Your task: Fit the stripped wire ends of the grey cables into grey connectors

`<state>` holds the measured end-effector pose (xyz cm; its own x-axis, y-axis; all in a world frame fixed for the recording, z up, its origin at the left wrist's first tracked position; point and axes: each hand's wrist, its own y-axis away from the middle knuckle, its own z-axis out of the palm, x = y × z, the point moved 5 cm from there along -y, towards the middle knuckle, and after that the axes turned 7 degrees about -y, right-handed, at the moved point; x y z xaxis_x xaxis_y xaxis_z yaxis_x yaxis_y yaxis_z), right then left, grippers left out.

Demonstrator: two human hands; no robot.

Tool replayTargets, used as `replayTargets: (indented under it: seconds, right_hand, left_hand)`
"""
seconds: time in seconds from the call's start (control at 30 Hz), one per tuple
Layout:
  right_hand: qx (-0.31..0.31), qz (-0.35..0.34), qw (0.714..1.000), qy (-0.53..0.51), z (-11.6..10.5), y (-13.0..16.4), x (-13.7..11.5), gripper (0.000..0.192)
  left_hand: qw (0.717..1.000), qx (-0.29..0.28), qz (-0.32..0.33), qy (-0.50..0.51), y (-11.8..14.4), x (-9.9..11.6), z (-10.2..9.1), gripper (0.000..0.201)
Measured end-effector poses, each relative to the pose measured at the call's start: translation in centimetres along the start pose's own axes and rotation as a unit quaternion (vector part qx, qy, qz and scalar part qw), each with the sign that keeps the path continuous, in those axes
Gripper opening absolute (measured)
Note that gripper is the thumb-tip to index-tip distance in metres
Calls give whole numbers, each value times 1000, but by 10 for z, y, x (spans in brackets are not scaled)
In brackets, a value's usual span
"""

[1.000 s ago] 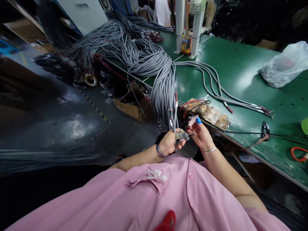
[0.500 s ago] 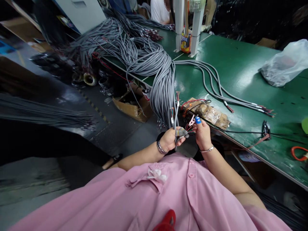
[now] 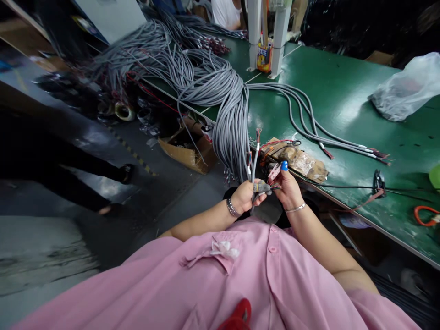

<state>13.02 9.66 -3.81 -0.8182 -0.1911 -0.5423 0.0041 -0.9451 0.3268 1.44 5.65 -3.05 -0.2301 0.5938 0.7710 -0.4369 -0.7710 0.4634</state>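
Observation:
My left hand (image 3: 244, 196) is closed round the end of a grey multi-core cable (image 3: 255, 170), with grey coverings on its thumb and a finger. Thin coloured wires (image 3: 274, 185) fan out of this end toward my right hand (image 3: 288, 190). That hand is closed, a blue cover on one fingertip, and a small pink clip-like tool (image 3: 274, 172) shows at its fingers. How far the fingers wrap round the tool is partly hidden. Other cable ends with white sleeves stand up beside my left hand. A thick bundle of grey cables (image 3: 229, 123) hangs over the bench edge just beyond.
On the green bench (image 3: 347, 98) lie a taped brown cardboard piece (image 3: 297, 161), several loose grey cables (image 3: 309, 114), a plastic bag (image 3: 407, 89) and orange-handled tool (image 3: 426, 215). An open carton (image 3: 187, 151) sits below. A person's dark-trousered legs (image 3: 79, 169) are at left.
My right hand has shifted slightly inward and the pink tool has turned, now nearer the wires. At left the passing person has stepped on, and the grey cables beside them are gone from view.

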Motion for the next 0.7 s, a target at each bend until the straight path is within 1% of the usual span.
replayTargets:
  seconds: [0.1,0.2,0.33,0.4,0.53,0.6,0.7]
  right_hand:
    - [-3,6,1000,-1,1,3,1,39]
    - [-14,35,999,1,1,8,3,44]
    - [-43,85,995,11,2,16,3,49]
    - [-52,96,994,11,3,19,2,45]
    - [-50,59,996,39,6,23,-5,28]
    - [-50,43,996,58,8,24,-7,27]
    - [-50,38,996,67,9,25,-7,30]
  left_hand:
    - [1000,5,2,-4,-2,0,-1,20]
    - [1000,8,24,4,1,-1,-2,23]
    - [998,4,49,-31,13,-4,-4,25]
    - [997,15,68,-38,21,-4,-4,26]
    - [993,55,97,-29,29,-1,-2,27]
    - [991,65,110,-30,29,0,1,27]
    - [989,73,126,-28,27,2,5,28]
